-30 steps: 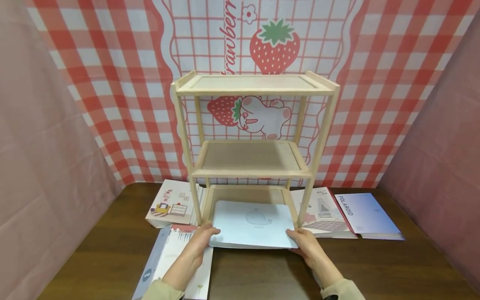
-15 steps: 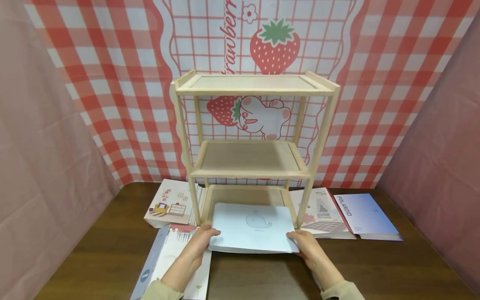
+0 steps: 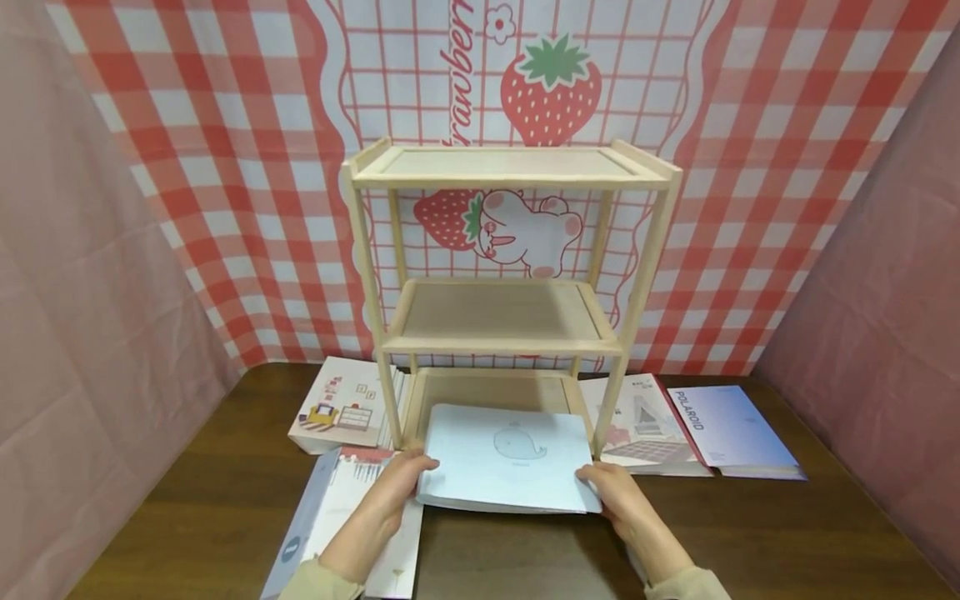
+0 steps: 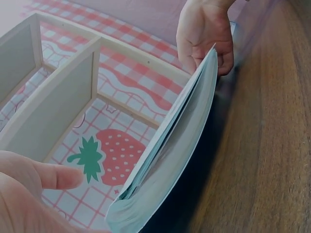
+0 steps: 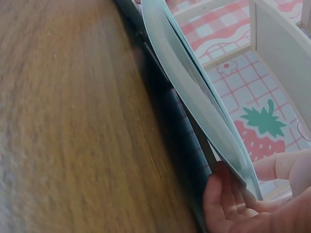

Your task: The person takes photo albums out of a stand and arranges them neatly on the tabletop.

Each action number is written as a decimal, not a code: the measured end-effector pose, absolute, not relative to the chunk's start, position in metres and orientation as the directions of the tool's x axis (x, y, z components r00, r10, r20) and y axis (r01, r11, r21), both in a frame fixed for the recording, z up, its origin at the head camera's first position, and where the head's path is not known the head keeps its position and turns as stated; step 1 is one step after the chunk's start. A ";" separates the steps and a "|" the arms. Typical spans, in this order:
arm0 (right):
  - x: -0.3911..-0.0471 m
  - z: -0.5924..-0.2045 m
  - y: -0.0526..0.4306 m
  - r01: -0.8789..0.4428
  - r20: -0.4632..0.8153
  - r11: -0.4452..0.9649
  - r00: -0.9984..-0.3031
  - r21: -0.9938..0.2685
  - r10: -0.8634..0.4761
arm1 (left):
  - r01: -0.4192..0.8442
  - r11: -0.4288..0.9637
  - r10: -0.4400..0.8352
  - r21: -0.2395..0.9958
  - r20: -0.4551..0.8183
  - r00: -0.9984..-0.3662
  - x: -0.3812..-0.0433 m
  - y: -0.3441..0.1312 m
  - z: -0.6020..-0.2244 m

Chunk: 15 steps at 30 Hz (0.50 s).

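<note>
A light blue notebook (image 3: 480,462) with a whale drawn on its cover lies level between both hands, its far part inside the bottom tier of a pale wooden shelf (image 3: 510,345). My left hand (image 3: 393,496) grips its left end, thumb on the cover, the other fingers mostly hidden below. My right hand (image 3: 622,500) holds the right end; in the right wrist view its thumb (image 5: 274,166) is above and its curled fingers (image 5: 218,204) are underneath. The notebook's page edges (image 4: 180,145) face the near side, slightly parted and bowed downward.
Left of the shelf lie a thick stack of illustrated books (image 3: 341,408) and a white-and-blue book (image 3: 352,525), under my left forearm. To the right are a red-edged book (image 3: 648,429) and a blue POLAROID book (image 3: 735,429). A strawberry-print cloth (image 3: 262,167) hangs behind.
The notebook's near edge has shifted a little toward me and its right corner slightly lower. Both hands keep their hold at the ends; the shelf stays put.
</note>
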State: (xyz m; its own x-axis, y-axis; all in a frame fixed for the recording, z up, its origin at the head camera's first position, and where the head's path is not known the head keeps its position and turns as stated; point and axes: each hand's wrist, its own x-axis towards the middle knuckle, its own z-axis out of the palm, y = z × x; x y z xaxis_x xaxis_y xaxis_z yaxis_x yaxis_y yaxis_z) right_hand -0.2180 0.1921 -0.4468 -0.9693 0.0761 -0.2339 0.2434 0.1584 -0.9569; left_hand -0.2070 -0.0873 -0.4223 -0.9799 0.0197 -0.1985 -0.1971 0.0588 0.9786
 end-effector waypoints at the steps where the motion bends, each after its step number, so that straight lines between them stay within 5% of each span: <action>1: -0.218 -0.447 0.192 0.247 -0.238 0.160 -0.969 -0.956 0.074 | -0.195 0.065 0.024 0.979 -0.197 -0.980 -0.206 -0.087 -0.422; 15: -0.213 -0.447 0.193 0.223 -0.212 0.242 -0.975 -0.944 0.070 | -0.233 0.036 0.105 0.972 -0.236 -0.966 -0.203 -0.091 -0.421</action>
State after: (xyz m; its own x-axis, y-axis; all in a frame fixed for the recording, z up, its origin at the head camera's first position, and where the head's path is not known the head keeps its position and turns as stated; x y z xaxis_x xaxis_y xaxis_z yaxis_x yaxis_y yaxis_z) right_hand -0.2133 0.1930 -0.4465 -0.9747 0.0700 -0.2123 0.2231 0.2421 -0.9443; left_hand -0.2035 -0.0913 -0.4213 -0.9661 0.1052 -0.2359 -0.2334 0.0356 0.9717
